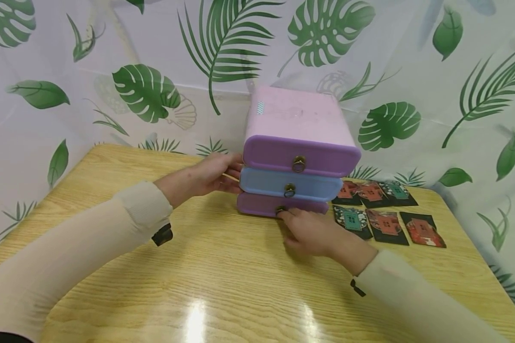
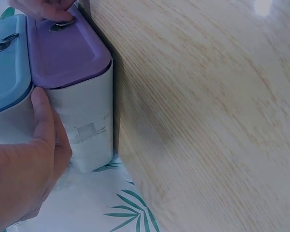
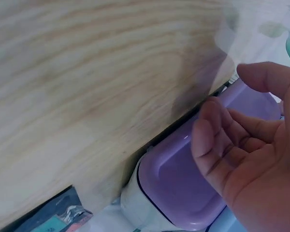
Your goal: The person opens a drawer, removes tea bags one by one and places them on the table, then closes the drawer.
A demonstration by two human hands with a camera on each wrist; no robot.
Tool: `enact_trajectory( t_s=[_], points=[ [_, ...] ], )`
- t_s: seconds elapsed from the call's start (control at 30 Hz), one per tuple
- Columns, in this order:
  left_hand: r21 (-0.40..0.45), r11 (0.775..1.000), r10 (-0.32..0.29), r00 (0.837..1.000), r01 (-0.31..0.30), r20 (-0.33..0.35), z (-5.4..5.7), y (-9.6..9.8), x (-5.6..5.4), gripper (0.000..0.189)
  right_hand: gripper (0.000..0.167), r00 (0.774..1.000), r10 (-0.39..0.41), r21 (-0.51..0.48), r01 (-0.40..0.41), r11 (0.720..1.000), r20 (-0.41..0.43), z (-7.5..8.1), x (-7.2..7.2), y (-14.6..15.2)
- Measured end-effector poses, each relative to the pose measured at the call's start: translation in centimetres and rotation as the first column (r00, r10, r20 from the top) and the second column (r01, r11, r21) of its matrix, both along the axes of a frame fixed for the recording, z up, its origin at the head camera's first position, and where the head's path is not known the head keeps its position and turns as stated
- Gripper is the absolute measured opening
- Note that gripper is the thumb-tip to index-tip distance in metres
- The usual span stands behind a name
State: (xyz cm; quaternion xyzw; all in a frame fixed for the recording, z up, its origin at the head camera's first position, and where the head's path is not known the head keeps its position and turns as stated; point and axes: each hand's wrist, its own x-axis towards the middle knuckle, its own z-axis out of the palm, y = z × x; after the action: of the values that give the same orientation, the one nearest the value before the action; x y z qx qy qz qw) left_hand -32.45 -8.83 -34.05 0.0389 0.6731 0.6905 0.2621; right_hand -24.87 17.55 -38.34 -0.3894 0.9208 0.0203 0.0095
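Observation:
A stack of three small drawers has a pink top [image 1: 298, 114], an upper purple front [image 1: 274, 155], a blue front [image 1: 263, 182] and a lower purple front [image 1: 257, 204]. Each front bears a metal ring pull. My right hand [image 1: 311, 231] has its fingertips at the bottom drawer's ring pull [image 2: 62, 25], which appears pinched and lifted a little. That drawer's front sits against its white casing [image 2: 89, 123]. With fingers extended, my left hand [image 1: 216, 174] touches the stack's left side, a fingertip near the seam between the blue and lower purple drawers.
Several dark packets with red or green labels, among them a red one [image 1: 422, 230], lie in two rows right of the stack. The wooden table [image 1: 189, 267] extends in front. Behind hangs a white cloth [image 1: 163, 43] printed with green leaves.

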Motion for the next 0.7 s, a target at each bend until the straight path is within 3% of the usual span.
enact_trajectory(
  t_s=[0.2,0.7],
  points=[
    [0.011,1.0,-0.004,1.0,0.004,0.003,0.2,0.0,0.1,0.038,0.043,0.996,-0.037,-0.047,0.041,0.998,0.076,0.4,-0.5,-0.4],
    [0.033,0.999,-0.012,1.0,0.012,0.004,0.0,0.0,0.1,0.037,0.027,0.995,-0.001,-0.124,0.013,0.992,0.101,0.7,-1.2,-0.5]
  ],
)
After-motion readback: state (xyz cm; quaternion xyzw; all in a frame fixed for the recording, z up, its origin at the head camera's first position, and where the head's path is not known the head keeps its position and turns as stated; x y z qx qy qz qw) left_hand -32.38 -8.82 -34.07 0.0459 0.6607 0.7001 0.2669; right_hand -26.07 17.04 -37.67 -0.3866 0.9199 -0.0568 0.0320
